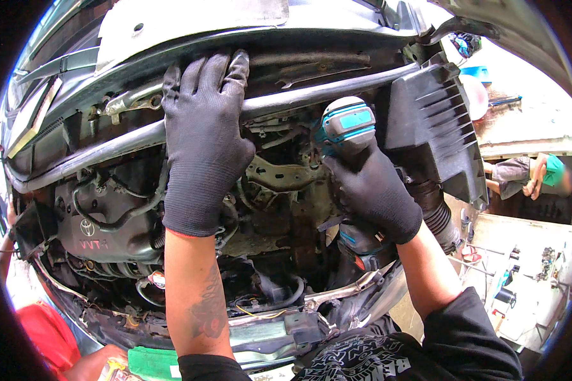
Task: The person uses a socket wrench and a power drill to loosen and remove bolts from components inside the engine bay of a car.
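My left hand (204,143), in a black knit glove, lies across the dark rubber-like strip (318,92) along the back of a car's engine bay. Its fingers stretch out flat toward the cowl and hold nothing. My right hand (378,190), gloved alike, is wrapped round the grip of a teal-and-black cordless impact driver (349,124). The tool's nose points down into the bay, so its tip is hidden. Below the right hand shows its battery (356,244). A metal bracket (276,174) sits between my hands, lower in the bay. Beyond the strip lies a spanner (324,68).
A dark engine cover (108,222) fills the bay's left side. On the right stand a black finned plastic housing (432,114) and a ribbed hose (435,213). A person in green (543,174) is at far right, above a table with tools (511,279); a red-clothed person (44,336) is lower left.
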### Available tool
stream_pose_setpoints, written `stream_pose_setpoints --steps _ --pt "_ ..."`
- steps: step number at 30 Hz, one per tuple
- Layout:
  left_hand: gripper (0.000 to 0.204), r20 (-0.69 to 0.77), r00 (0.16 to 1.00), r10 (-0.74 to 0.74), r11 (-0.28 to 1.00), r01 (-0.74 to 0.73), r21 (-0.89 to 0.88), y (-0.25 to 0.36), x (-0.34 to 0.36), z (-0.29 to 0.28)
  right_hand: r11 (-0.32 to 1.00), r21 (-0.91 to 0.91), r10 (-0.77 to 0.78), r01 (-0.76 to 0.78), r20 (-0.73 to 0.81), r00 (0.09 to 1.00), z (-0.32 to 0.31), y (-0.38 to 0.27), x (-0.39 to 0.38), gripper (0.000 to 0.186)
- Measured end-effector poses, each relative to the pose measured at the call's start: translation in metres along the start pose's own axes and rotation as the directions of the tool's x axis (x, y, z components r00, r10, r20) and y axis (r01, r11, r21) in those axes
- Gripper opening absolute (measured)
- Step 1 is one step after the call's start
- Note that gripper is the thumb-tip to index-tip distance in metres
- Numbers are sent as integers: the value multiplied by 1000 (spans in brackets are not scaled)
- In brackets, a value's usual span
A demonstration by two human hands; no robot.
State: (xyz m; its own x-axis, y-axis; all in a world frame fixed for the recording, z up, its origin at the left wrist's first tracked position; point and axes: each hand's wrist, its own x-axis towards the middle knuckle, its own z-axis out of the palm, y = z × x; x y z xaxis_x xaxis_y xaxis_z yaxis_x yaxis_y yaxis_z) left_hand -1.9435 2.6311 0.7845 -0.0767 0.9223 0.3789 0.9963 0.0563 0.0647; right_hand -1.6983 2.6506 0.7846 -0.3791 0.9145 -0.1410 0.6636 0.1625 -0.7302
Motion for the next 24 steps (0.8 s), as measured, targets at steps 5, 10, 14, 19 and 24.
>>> stream_pose_setpoints --steps 5,10,14,19,24 --pt "91 11 1000 -1 999 1 40 -4 -1 -3 999 12 35 -36 21 999 3 -4 -1 62" --pt "94 18 1000 -1 1000 1 28 0 -1 -1 986 -117 126 -116 84 988 1 -13 -3 44" --pt "94 11 1000 4 999 -5 38 -1 0 -1 984 -171 62 -39 130 990 1 -9 -8 42" --pt "95 16 1000 4 1000 -5 26 -2 -1 0 986 -157 78 -61 105 991 1 -13 -5 43" --pt "93 6 1000 -2 999 2 34 -2 -1 0 986 -166 40 -22 104 994 2 -6 -8 41"
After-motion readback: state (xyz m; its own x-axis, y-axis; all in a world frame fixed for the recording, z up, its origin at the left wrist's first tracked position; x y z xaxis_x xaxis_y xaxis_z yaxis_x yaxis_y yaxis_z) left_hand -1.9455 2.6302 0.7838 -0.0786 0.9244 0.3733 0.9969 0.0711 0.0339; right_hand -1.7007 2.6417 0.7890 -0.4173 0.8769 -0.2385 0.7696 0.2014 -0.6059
